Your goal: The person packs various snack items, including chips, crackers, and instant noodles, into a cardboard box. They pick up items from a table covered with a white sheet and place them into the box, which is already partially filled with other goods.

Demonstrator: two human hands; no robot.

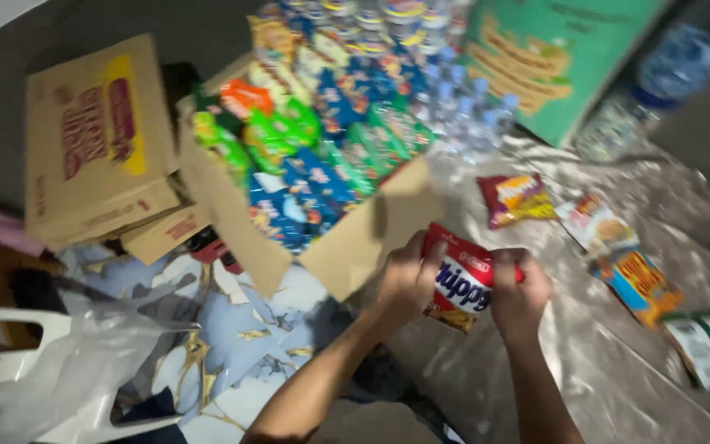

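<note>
Snack bag [462, 279] tilted, long axis upper-left to lower-right

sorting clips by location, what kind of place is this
Probably a small shop's stockroom or packing spot: an open carton full of snack packets, shrink-wrapped water bottles behind it, and both hands holding a red snack packet.

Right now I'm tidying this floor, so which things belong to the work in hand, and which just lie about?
In hand:
red snack bag, held by left hand and right hand
open box of snack packs

Lying about:
loose packets
water bottles
flat cartons
white plastic bag
green box
</note>
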